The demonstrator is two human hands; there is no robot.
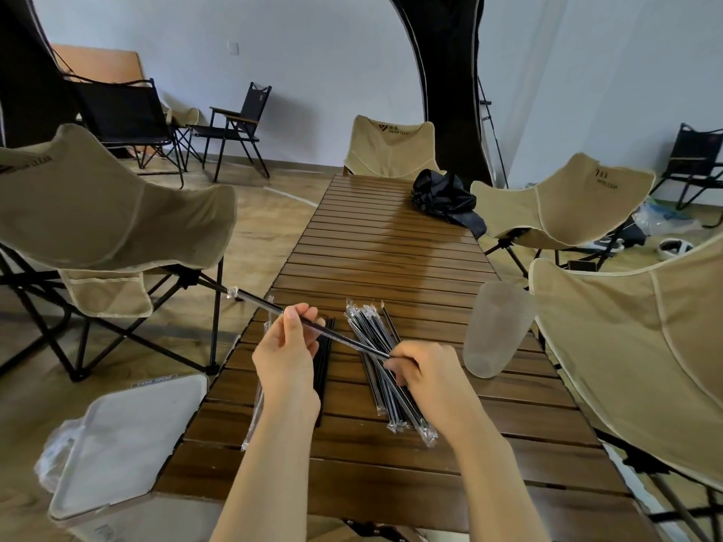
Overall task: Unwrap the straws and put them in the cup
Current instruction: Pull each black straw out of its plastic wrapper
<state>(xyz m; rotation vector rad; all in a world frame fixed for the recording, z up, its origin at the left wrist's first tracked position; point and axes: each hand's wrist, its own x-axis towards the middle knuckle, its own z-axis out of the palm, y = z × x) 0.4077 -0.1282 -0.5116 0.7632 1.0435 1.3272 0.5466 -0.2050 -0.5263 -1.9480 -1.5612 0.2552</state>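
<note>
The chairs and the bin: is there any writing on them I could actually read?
"WATER CLEAR", roughly: beige chair at the table's far end, under a logo; small, uncertain.
Beige chair on the left: print upside down, unreadable.
Beige chair on the right: blurred.
Bin lid: label blurred.

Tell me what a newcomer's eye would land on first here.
First, the two hands: the left hand and right hand hold one wrapped straw slanted above the slatted table. Just beyond lies the pile of wrapped straws, with the frosted cup upright to its right, seemingly without straws.
</note>
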